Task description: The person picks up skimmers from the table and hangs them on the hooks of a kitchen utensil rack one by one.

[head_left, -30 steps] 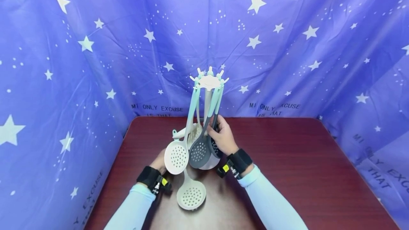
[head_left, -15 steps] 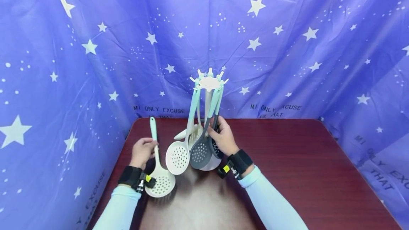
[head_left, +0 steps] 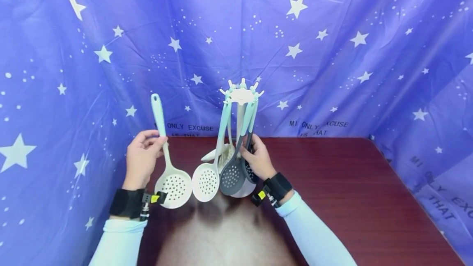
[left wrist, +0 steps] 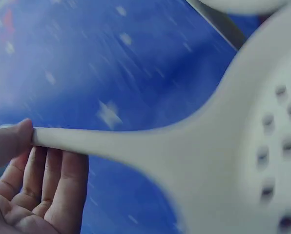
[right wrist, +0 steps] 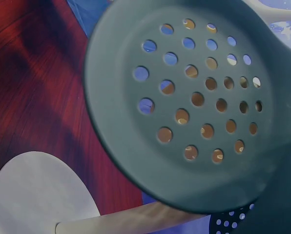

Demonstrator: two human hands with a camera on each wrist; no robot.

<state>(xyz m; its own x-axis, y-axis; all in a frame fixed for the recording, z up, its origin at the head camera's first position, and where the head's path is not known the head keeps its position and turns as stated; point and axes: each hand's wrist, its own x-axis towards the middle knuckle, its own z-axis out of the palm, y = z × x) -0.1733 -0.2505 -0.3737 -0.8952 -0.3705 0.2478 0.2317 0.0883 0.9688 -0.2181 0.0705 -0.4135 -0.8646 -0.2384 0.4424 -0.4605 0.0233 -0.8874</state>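
Observation:
My left hand (head_left: pixel 142 157) pinches the pale-green-ended handle of a cream skimmer (head_left: pixel 169 173) between thumb and fingers, left of the utensil stand (head_left: pixel 242 95). In the left wrist view the thumb (left wrist: pixel 13 141) presses its stem, and the perforated head fills the right side. My right hand (head_left: pixel 260 160) appears to grip the stand's pole; its fingertips are hidden behind utensils. From the stand hang a white skimmer (head_left: pixel 211 170) and a dark grey skimmer (head_left: pixel 239 184), with another dark perforated utensil (head_left: pixel 251 171) behind. In the right wrist view the grey skimmer (right wrist: pixel 111 97) hides the hand.
The stand's white round base (right wrist: pixel 38 190) sits on the dark red table (head_left: pixel 332 200). Behind the white skimmer, a pale utensil (head_left: pixel 210 156) sticks out leftward. A blue star-patterned curtain (head_left: pixel 295 69) encloses the back and sides.
My left hand has drawn the cream skimmer out from beside the stand, leftward, then raised it upright. The right hand has stayed at the stand.

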